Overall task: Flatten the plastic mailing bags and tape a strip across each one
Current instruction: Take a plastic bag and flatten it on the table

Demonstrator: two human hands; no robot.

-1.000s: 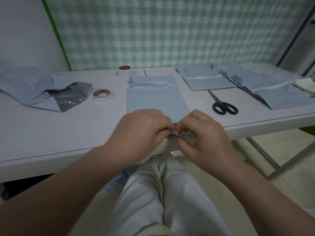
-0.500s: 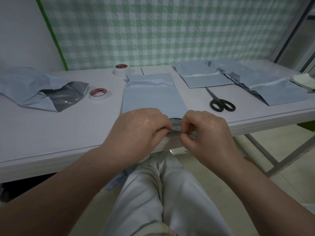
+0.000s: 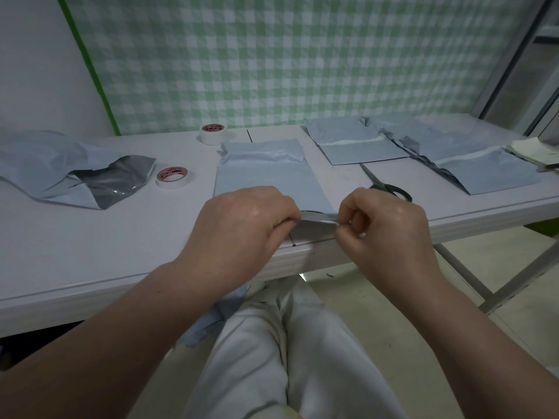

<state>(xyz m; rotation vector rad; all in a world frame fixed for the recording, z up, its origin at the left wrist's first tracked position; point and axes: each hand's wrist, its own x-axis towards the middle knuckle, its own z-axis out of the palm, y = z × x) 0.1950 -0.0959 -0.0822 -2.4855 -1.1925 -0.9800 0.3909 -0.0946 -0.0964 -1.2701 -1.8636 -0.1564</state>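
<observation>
Left hand [image 3: 246,220] and right hand [image 3: 384,223] pinch the flat, glossy bag [image 3: 266,173].

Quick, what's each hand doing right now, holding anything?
Left hand: closed, pinching the near edge of the mailing bag.
Right hand: closed, pinching the same edge of that bag.

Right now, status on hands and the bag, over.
Left hand, right hand both pinch near edge of middle mailing bag, pulled taut between them. Scissors beyond right hand; nothing blocking.
</observation>
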